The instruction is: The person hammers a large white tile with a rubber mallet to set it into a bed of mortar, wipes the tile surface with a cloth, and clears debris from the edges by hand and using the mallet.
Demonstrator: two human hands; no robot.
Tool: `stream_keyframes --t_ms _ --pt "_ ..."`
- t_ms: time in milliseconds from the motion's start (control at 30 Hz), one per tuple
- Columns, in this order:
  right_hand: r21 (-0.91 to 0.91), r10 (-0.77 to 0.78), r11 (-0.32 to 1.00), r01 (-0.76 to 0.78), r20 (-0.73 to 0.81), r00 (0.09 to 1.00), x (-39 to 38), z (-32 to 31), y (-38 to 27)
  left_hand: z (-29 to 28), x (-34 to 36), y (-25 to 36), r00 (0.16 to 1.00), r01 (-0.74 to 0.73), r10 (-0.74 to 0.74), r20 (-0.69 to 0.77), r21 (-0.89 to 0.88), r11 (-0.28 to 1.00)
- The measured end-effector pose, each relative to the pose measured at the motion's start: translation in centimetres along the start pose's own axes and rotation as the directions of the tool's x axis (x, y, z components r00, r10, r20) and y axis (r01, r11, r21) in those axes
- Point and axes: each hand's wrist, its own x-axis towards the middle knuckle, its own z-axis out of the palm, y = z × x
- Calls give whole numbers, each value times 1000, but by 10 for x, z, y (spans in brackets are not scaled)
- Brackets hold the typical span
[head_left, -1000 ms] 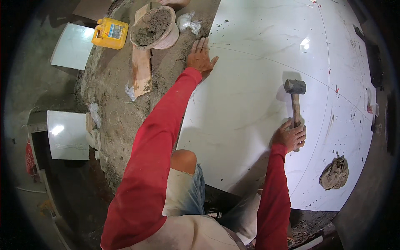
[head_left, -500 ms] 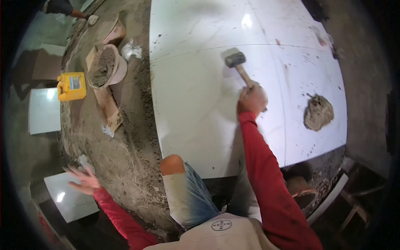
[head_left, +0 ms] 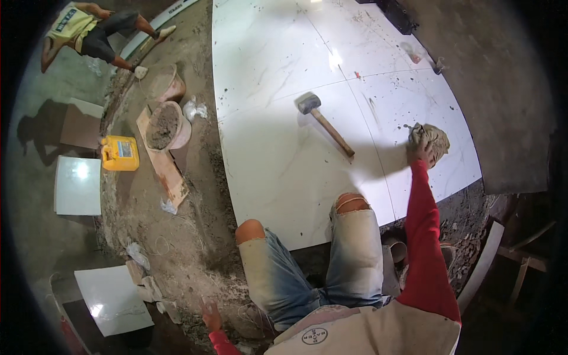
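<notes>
My right hand (head_left: 422,152) grips a crumpled, muddy grey-brown cloth (head_left: 433,141) on the white marble-look tiles (head_left: 266,160). To its left a rubber mallet (head_left: 331,131) lies on the tiles, head toward the upper left, untouched. My left hand (head_left: 211,313) is low beside my left leg, over the rough cement ground (head_left: 189,272), with its fingers apart and holding nothing that I can see. My knees show at the lower edge of the laid tiles.
At upper left another person (head_left: 89,32) is by a long pale strip (head_left: 171,15). Buckets (head_left: 176,136), a yellow jerrycan (head_left: 120,152), a board (head_left: 174,186) and loose tiles (head_left: 78,186) lie left. Dark bare floor (head_left: 509,118) borders the tiles at right.
My right hand has let go of the mallet and moved right onto the cloth. My left hand has left the tile edge and swung down. The view has shifted, showing the other person.
</notes>
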Motion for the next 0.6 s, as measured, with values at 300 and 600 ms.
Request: stream_keyframes --t_ms 300,600 --pt "836 39 503 221 -277 960 -31 -67 24 95 32 301 743 -500 670 -2 -667 552" --pt "719 -167 -645 -259 198 966 -217 -144 -91 269 -128 544 10 -612 994 108 -785 91"
